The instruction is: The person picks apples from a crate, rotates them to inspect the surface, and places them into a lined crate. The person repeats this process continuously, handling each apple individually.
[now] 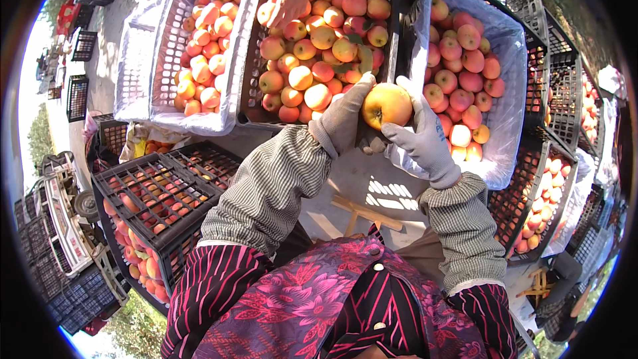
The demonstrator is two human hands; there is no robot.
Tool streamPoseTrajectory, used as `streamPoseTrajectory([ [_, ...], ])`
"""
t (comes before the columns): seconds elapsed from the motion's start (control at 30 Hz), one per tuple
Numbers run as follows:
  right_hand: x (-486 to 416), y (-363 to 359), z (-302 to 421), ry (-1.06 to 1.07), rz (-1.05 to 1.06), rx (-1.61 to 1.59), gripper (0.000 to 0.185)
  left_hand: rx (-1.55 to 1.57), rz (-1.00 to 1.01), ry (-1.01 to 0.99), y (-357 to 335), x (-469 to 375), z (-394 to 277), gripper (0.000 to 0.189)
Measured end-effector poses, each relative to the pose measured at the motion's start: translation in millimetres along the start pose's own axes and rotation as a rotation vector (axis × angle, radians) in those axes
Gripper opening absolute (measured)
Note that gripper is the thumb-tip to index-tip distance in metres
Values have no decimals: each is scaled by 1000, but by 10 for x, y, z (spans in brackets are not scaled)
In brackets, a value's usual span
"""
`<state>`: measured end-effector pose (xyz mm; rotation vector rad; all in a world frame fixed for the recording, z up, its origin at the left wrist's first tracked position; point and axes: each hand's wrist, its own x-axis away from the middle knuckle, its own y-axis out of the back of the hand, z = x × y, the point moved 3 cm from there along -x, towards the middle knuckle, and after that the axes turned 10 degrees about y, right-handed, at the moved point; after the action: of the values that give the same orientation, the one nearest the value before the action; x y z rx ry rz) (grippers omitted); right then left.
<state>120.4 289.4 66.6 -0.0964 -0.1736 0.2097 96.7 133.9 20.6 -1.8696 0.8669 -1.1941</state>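
Between my two gloved hands is a yellow-orange apple (pixel 387 106), one end of it facing up towards me. My left hand (pixel 349 117), in a dirty grey glove, grips it from the left. The fingers and thumb of my right hand (pixel 423 134), in a cleaner pale glove, hold its right side. Just beyond the hands stands a black plastic crate (pixel 394 25) full of red and yellow apples, some with green leaves among them. Redder apples fill part of a crate lined with clear plastic film (pixel 513 75) on the right. Another film-lined crate (pixel 244 50) with apples is on the left.
Another person's bare hand (pixel 289 0) reaches into the middle crate from the top. A lidded black crate of apples (pixel 164 199) stands at my left. More crates (pixel 563 89) are stacked along the right. A wooden stool (pixel 366 212) is between my legs. A vehicle loaded with crates is far left.
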Motion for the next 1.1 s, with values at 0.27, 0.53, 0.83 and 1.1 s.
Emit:
streamPoseTrajectory([
  [0.27, -114, 42, 55, 443, -15, 618, 83, -493, -224, -675, -148, 80, -160, 120],
  [0.53, -59, 90, -101, 464, -49, 538, 91, -633, -223, -760, -177, 8, -156, 112],
  [0.83, -19, 463, 187, 110, -1, 50, 67, -503, -480, -113, -292, -153, -154, 48],
  [1.1, 117, 4404, -14, 24, -1173, 194, 52, -394, -827, -397, 293, -115, -513, 41],
])
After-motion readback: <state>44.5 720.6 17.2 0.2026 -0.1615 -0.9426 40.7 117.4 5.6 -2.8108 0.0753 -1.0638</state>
